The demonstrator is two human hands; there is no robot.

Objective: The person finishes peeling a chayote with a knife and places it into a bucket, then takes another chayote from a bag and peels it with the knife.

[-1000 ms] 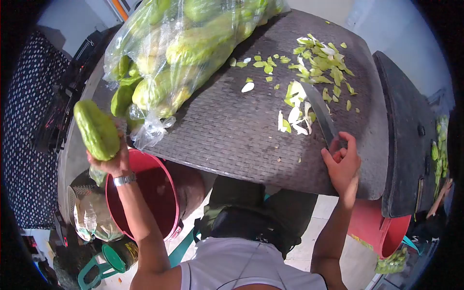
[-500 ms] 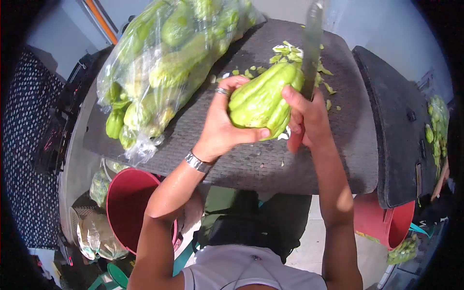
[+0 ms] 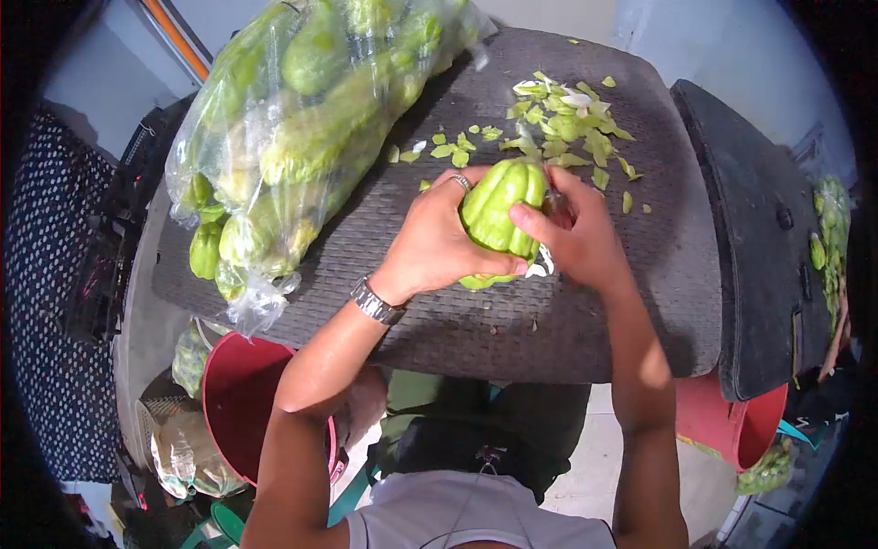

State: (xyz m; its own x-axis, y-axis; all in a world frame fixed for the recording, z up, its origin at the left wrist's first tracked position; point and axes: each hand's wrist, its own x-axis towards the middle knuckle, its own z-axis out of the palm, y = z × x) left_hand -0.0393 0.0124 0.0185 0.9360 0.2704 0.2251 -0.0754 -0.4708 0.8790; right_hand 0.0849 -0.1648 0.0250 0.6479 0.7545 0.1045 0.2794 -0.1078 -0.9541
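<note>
Turned and tipped since the earlier frame, the chayote (image 3: pixel 498 212) now looks shorter in the grip, and the knife (image 3: pixel 552 199), whose blade had pointed up toward the far edge, is mostly hidden beside it. The left hand (image 3: pixel 441 236) curls around the fruit's left side, thumb across its lower part. The right hand (image 3: pixel 578 229) is closed in at the other side, thumb on the skin; only a blurred bit at its fingers suggests the knife, so its exact grip cannot be told.

Both hands work over the middle of the worktop (image 3: pixel 439 343), right of its centre, well in from the near edge. Woven surface shows between the left hand and the plastic bag (image 3: pixel 302 137), and from the right hand out to the near right corner. The bag, full of more chayotes, fills the left side up to the far edge. Peelings (image 3: pixel 572 119) lie heaped toward the far right, with smaller scraps between them and the bag, and white slivers just beside the hands. A dark panel (image 3: pixel 754 247) stands along the right edge; a red bucket (image 3: pixel 247 403) sits below the near left corner.

Pale green and glossy, the chayote has deep lengthwise grooves and plump ridges. Whether it touches the worktop cannot be told.
</note>
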